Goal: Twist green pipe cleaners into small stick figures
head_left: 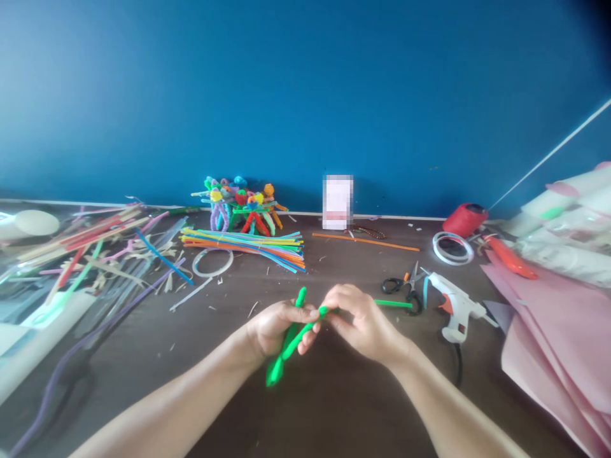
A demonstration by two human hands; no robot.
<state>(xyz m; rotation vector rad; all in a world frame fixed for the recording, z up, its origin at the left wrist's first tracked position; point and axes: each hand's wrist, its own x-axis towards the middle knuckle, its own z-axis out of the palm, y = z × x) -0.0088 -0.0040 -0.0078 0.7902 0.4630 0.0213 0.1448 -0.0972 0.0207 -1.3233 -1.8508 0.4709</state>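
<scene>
Bright green pipe cleaners, twisted into a thick bent shape with two legs, are held over the table in front of me. My left hand is closed around them, its thumb on top near the upper ends. At the tip of the longer leg, my right hand pinches with thumb and fingers. Another straight green length shows beyond the right hand; whether it joins the held piece is hidden. Black-handled scissors and a white glue gun lie to the right of that hand.
A bundle of coloured pipe cleaners lies before several pipe-cleaner figures by the blue wall. Mixed strips crowd the left. Pink sheets, a red spool and a silver ring are right.
</scene>
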